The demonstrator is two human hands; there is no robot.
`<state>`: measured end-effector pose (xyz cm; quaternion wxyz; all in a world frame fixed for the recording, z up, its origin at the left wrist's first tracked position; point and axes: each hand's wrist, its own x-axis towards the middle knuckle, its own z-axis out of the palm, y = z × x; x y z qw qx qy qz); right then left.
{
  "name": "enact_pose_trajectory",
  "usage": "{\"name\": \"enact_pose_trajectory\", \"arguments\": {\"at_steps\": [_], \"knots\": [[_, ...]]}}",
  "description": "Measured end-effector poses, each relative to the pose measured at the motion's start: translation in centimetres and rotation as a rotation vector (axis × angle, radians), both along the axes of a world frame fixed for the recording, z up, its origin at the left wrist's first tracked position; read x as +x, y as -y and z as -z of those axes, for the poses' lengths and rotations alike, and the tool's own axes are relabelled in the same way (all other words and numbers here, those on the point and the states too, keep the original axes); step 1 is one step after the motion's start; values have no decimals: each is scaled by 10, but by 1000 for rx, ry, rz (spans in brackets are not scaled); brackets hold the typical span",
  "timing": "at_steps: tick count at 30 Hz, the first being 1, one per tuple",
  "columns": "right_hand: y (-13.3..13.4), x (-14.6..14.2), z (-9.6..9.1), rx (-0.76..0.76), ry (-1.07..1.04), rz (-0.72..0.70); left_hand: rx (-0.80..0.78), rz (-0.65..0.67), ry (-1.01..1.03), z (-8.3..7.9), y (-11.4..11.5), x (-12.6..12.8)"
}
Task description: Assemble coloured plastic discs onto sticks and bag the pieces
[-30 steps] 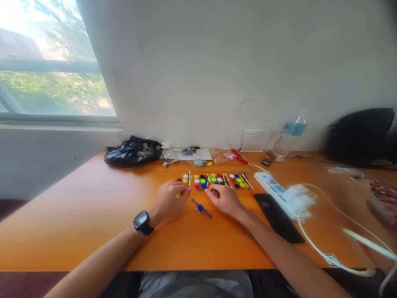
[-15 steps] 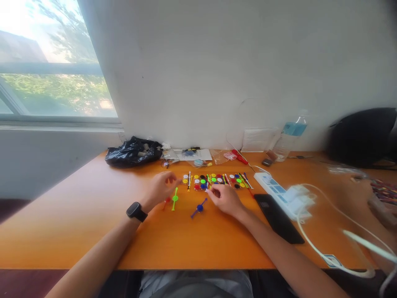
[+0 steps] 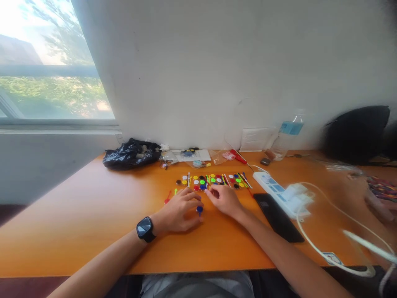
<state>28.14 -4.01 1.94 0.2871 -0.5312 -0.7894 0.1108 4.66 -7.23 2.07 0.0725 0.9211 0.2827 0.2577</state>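
My left hand [image 3: 180,209], with a black watch [image 3: 145,229] on its wrist, lies on the orange desk [image 3: 77,223]. Its fingers and thumb curl round a small blue disc on a stick [image 3: 199,210]. My right hand [image 3: 223,199] rests just to the right, fingers curled in a pinch at the near edge of a row of coloured discs and sticks [image 3: 214,180]; what it pinches is too small to name. A red piece [image 3: 167,198] and a green piece [image 3: 175,191] lie left of my left hand's fingers.
A black plastic bag [image 3: 132,152] and small packets sit by the wall. A water bottle [image 3: 287,136], a white power strip [image 3: 273,187] with cable, and a black phone [image 3: 277,217] lie to the right. Another person's blurred hand [image 3: 356,186] is at far right.
My left hand put a green and a red piece down on the left, then came back right and closed over the blue disc piece. My right hand has barely moved.
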Motion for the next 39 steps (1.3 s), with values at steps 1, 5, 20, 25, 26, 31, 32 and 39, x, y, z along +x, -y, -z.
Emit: {"name": "enact_pose_trajectory", "arguments": {"at_steps": [1,5,20,25,26,31,32,39], "knots": [[0,0,0,-2,0,-4,5,-6,-6,1,0,0],[0,-1,1,8,-5,-9,16,-16,-17,5,-1,-1],[2,-2,1,-20,5,-41,128,-191,-54,-4,-4,-8],[2,-2,1,-31,13,-50,144,-277,-55,-3,-11,-14],[2,-2,1,-31,15,-51,150,-291,-54,-1,-12,-15],[2,-2,2,-19,17,-50,142,-305,-42,0,-14,-18],[2,-2,2,-18,15,-50,137,-306,-38,0,-14,-19],[3,-2,2,-29,23,-52,101,-344,-49,-7,-17,-29]]}}
